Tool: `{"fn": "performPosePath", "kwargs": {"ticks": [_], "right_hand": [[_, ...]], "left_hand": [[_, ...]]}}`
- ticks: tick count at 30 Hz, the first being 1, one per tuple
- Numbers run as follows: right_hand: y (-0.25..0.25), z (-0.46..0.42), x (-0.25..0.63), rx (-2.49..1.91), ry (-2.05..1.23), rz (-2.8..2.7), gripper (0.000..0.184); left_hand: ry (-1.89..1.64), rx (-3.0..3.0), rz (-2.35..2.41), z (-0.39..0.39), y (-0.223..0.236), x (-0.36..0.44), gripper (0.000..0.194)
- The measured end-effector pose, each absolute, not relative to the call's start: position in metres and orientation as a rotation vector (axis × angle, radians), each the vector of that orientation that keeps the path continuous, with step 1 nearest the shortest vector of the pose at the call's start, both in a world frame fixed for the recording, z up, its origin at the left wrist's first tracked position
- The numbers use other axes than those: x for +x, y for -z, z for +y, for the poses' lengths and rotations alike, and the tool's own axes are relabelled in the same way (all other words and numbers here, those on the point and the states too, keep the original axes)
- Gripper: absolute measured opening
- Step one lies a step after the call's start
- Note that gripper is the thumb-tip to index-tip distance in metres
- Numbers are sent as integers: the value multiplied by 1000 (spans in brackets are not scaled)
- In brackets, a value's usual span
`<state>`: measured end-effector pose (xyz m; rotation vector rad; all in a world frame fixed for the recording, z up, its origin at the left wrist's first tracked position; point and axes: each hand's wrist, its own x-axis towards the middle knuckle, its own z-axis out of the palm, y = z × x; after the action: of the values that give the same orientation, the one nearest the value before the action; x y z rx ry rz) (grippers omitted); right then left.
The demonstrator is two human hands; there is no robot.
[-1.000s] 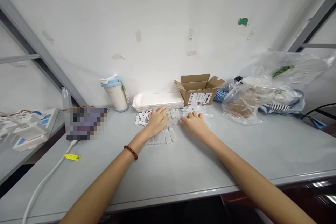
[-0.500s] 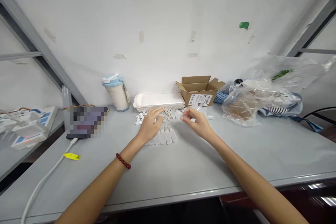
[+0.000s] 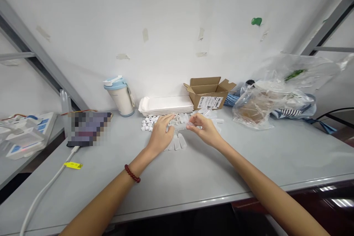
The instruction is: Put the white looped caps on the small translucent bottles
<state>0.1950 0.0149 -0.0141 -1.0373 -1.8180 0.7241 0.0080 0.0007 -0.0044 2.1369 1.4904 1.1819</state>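
Observation:
My left hand (image 3: 162, 132) reaches over the middle of the desk, its fingers stretched forward and the thumb apart. Under its fingertips lies a tangle of thin white strings (image 3: 176, 120). Opposite it, my right hand (image 3: 205, 129) has thumb and fingers drawn together at the tips; whatever small piece they hold cannot be made out. Several flat translucent tag-like pieces with strings (image 3: 177, 142) lie in a row below the hands, partly covered by the left one. Small white caps (image 3: 148, 122) are heaped left of my left hand, and loose translucent pieces (image 3: 183, 118) lie between the hands.
Behind the hands stand a stack of white trays (image 3: 166, 105) and an open cardboard box (image 3: 208, 97). A cream tumbler (image 3: 121, 99) and a charging, blurred-out device (image 3: 89, 129) are on the left. Plastic bags (image 3: 257, 107) lie at the right. A white cable (image 3: 44, 191) crosses the left side.
The view has shifted slightly. My right hand has come closer to the left one, and the translucent piece seen at its fingertips before is hardly visible. My left hand covers more of the row.

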Motion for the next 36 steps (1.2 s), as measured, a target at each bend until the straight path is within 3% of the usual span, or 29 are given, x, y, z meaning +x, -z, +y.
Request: {"fn": "performPosePath", "kwargs": {"ticks": [12,19,24,36], "right_hand": [[17,14,193,-1042,-711,-1848,18],[15,11,193,-1096,-761,-1874,32],[17,11,191,-1061,-737,-1888,26],[16,8,188,-981,-1048,-1729,25]], "left_hand": [[-1205,2165,1432,0,6,10,45],[-1133,2280,1315,-4,9,12,38],[-1167,2356,1313,-6,13,14,35],[-1148,2633,1418,-9,14,15,28]]}}
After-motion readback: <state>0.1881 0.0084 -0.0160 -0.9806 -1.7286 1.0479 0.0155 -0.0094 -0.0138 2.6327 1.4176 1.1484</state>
